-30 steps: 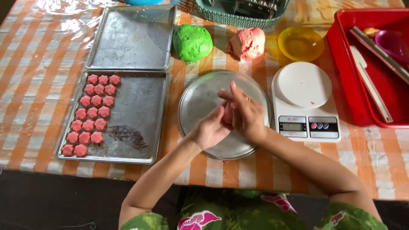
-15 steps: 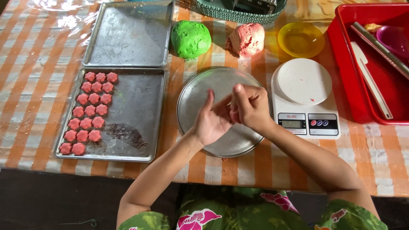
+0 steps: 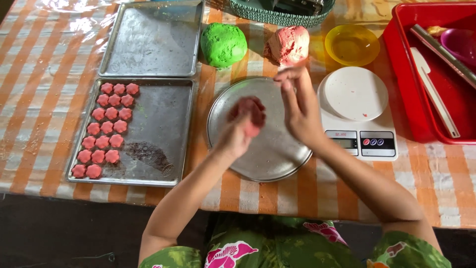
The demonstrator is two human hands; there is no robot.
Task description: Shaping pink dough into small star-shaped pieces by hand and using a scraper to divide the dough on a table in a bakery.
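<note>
My left hand (image 3: 237, 135) is raised over a round metal plate (image 3: 277, 159) and cups a small piece of pink dough (image 3: 251, 119), which is blurred. My right hand (image 3: 298, 106) is just to the right of it, fingers apart and holding nothing, a short gap away from the dough. Behind the plate lie a green dough ball (image 3: 223, 44) and a larger pink dough lump (image 3: 290, 43). On the left, a baking tray (image 3: 158, 134) carries several pink flower-shaped pieces (image 3: 106, 129) in rows along its left side.
An empty baking tray (image 3: 153, 39) lies behind the filled one. A white kitchen scale (image 3: 354, 111) stands right of the plate, with a yellow bowl (image 3: 352, 44) behind it. A red bin (image 3: 436, 99) with utensils is at far right, and a green basket (image 3: 277, 12) at the back edge.
My hands were pressed together over the plate around the dough. They have now come apart, the right hand lifting up and to the right while the left keeps the dough.
</note>
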